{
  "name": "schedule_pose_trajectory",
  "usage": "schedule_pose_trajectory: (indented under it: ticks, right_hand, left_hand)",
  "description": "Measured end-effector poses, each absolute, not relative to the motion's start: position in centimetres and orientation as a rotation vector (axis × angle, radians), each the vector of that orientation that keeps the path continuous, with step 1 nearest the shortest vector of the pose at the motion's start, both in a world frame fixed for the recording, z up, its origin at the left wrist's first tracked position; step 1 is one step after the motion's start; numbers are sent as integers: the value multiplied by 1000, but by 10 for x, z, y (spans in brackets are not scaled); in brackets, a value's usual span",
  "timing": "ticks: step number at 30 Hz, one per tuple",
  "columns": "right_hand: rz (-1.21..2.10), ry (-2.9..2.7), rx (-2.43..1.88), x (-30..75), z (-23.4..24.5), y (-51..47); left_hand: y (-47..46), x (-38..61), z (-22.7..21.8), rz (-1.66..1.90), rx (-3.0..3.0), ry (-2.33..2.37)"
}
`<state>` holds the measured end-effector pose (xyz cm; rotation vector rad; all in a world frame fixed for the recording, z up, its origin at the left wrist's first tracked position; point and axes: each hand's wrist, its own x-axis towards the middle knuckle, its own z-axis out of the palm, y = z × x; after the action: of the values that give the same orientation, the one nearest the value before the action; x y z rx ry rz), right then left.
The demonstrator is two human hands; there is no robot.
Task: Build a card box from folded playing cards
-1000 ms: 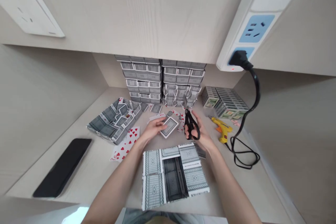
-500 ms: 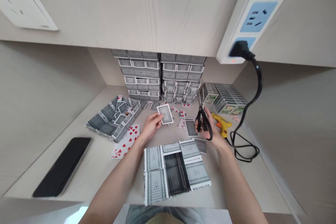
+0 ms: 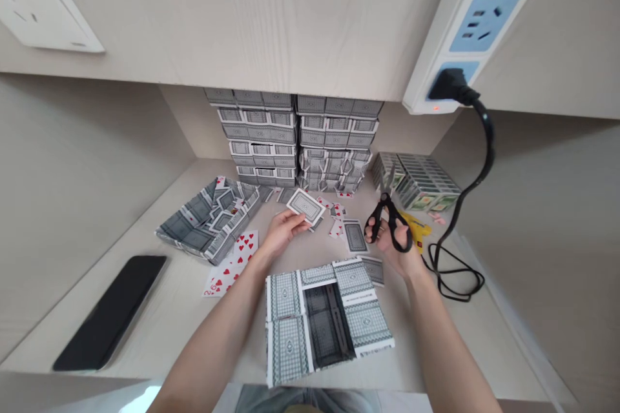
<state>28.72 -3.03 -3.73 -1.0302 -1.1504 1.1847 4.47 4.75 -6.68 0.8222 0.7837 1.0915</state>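
Between the thumb and fingers of my left hand (image 3: pixel 285 231) is a playing card (image 3: pixel 306 205), its grey patterned back facing up and tilted. My right hand (image 3: pixel 396 246) has fingers through the handles of black scissors (image 3: pixel 386 206), whose blades point away from me and look slightly parted. The scissors and the card are apart. Close to me lies a box built of playing cards (image 3: pixel 285 329), with a dark rectangular opening in its top. A loose card (image 3: pixel 356 236), back up, rests left of the scissors, and another card (image 3: pixel 372 270) is partly behind the box.
Stacked card-built boxes (image 3: pixel 261 135) stand at the back. An open card tray (image 3: pixel 186 232) holding cut pieces sits left, near face-up heart cards (image 3: pixel 237 258) and a black phone (image 3: pixel 111 310). Right are a yellow glue gun (image 3: pixel 419 232), its black cord (image 3: pixel 455 271) and packed card decks (image 3: pixel 421 181).
The card in my left hand has turned to lie more sideways. My right hand has shifted right with the scissors, whose handles have spread and now partly cover the glue gun.
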Motion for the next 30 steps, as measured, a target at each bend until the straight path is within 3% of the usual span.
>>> schedule_pose_trajectory:
  ticks: [13,30]
  right_hand:
    - [1565,-1278,-1189,288,-33,-36]
    - [1648,-1273,-1088,273,-37,-33]
  left_hand:
    - [42,60,-69,966,1003,850]
    - [42,60,-69,1001,1044,778]
